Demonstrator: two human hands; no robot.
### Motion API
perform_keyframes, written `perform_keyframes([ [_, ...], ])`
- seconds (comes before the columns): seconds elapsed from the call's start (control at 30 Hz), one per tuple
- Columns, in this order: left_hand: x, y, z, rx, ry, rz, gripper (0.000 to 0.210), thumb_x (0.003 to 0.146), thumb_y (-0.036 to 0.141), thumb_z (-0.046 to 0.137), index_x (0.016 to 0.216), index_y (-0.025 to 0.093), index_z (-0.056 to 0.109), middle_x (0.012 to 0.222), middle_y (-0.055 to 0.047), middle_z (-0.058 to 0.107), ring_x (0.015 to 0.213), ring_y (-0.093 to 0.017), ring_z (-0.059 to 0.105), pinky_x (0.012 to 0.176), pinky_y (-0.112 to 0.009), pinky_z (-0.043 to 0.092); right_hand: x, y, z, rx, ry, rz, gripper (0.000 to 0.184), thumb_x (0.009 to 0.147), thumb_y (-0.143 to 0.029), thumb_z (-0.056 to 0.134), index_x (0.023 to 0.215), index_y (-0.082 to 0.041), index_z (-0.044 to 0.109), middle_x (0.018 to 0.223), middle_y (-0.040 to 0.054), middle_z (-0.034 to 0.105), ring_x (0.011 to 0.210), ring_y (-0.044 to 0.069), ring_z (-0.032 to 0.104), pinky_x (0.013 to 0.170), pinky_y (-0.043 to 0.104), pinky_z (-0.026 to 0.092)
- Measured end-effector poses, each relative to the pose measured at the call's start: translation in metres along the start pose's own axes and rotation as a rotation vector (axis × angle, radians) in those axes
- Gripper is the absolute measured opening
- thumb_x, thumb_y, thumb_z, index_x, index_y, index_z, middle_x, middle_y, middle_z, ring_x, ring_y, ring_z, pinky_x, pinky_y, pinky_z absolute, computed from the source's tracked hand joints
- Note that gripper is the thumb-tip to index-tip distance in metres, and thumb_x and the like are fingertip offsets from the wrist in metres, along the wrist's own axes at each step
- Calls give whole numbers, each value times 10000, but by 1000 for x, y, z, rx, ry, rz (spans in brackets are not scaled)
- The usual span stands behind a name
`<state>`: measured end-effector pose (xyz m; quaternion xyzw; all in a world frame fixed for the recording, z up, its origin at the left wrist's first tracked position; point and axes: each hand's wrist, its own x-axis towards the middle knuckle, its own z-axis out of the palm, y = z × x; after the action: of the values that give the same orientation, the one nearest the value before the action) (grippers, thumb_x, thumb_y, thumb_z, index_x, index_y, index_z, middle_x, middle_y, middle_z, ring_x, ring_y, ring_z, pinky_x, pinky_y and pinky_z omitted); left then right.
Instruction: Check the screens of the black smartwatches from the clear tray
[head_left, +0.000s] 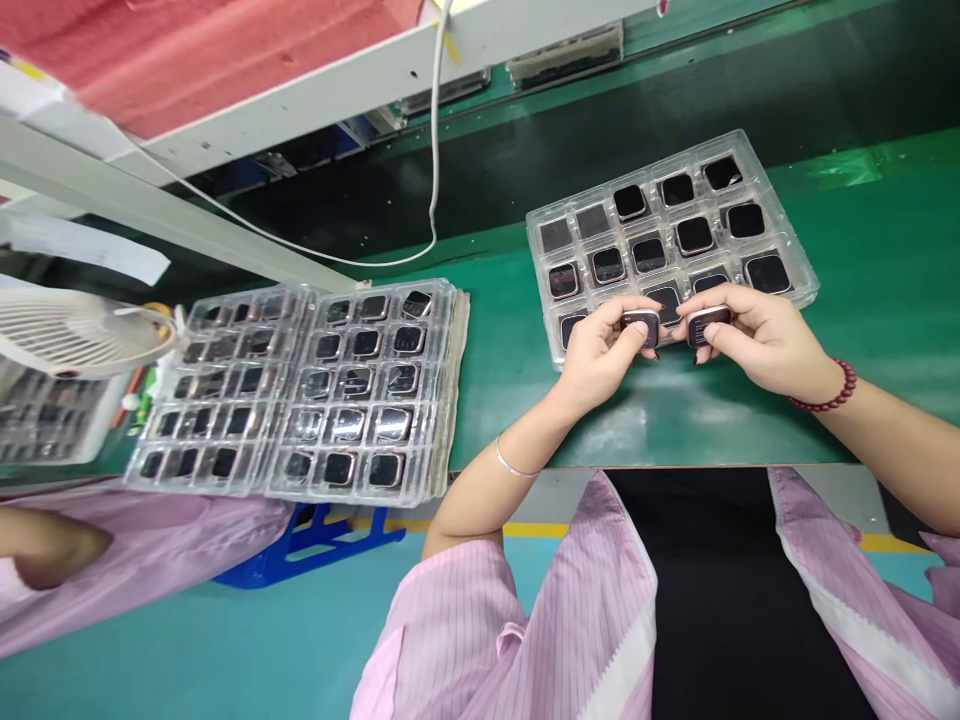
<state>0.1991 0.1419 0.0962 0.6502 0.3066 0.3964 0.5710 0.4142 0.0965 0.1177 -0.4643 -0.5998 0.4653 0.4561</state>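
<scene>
Between thumb and fingers, my left hand [602, 352] grips a square smartwatch body [641, 327] with a dark screen. A second smartwatch body [707, 325] is pinched in my right hand [769, 338], with faint light marks on its screen. The two watches are held side by side, a small gap apart. Both hands are over the near edge of a clear plastic tray [801, 268], whose compartments hold several more dark-screened watch bodies. Two compartments at its far left, such as this one [556, 236], hold no watch. My hands cover part of its front row.
Left on the green table [510, 400] stand stacked clear trays [444, 400] full of watches. Beyond them are a white fan [82, 330] and a co-worker's arm [56, 545]. A white cable [434, 150] hangs from the shelf [300, 90]. A blue stool [315, 545] stands below.
</scene>
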Motion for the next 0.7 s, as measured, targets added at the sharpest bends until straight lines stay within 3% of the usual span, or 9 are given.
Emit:
perform_keyframes([
  [0.3, 0, 0, -1, -1, -3, 9, 419, 959, 549, 652, 1133, 168, 662, 939, -55, 759, 706, -130, 715, 698, -265, 596, 0, 2, -1, -18, 15, -22, 180, 887, -240, 750, 1067, -232, 765, 967, 45, 808, 630, 161, 721, 596, 313, 650],
  [0.53, 1, -5, -1, -9, -9, 61, 446, 932, 511, 698, 1219, 176, 634, 1102, -90, 750, 926, -179, 753, 796, -289, 619, 0, 3, -2, -18, 0, -73, 328, 860, -172, 735, 1180, -246, 742, 1086, 50, 799, 713, 174, 752, 686, 332, 678],
  [0.7, 2, -8, -1, -10, -6, 68, 462, 917, 524, 720, 1199, 171, 624, 1070, -85, 732, 941, -186, 746, 770, -282, 618, 0, 5, -1, -26, -14, -127, 411, 884, -134, 681, 1275, -257, 714, 1139, 52, 791, 770, 175, 773, 689, 305, 678],
])
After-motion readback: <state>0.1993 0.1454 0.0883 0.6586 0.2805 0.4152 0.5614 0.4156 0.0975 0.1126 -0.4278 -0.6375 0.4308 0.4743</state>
